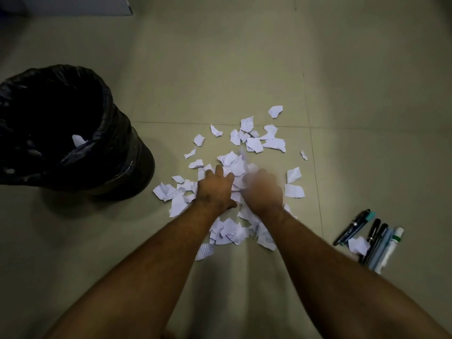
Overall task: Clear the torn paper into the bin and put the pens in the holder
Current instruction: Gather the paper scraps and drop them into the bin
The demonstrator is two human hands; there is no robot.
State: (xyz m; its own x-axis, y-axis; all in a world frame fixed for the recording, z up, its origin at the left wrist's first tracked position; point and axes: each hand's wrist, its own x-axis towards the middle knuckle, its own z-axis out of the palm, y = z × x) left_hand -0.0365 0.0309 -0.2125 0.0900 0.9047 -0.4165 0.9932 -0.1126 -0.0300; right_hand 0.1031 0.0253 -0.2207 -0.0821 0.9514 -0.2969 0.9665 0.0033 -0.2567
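Several scraps of torn white paper (254,143) lie scattered over the beige tiled floor in the middle of the view. My left hand (215,189) lies palm down on the heap with its fingers spread. My right hand (263,189), blurred by motion, rests beside it on the same heap; whether it grips any paper is not visible. A black bin (117,152) lined with a black bag stands at the left, with a white scrap or two inside. Several pens (378,237) and a white marker lie together on the floor at the lower right, one paper scrap on them. No holder is in view.
A pale box or furniture edge (73,6) sits at the top left. Tile joints cross the floor behind and to the right of the paper. Bare floor lies beyond the scraps and between the bin and my arms.
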